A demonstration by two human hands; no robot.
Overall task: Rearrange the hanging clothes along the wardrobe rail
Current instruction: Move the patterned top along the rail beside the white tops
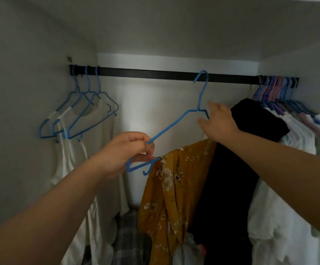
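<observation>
Tilted blue hanger (pixel 171 127) with mustard floral garment (pixel 174 188), below black rail (pixel 155 73)

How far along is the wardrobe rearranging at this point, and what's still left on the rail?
Done, apparently: three blue hangers with white tops sit at the rail's left end. In hand: the left hand pinches a blue hanger carrying the mustard floral garment, its hook at the rail; the right hand steadies the other shoulder. Left: the packed bunch of clothes at the right end.

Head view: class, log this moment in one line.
left hand pinches blue hanger | right hand at its shoulder | hook off rail
</observation>
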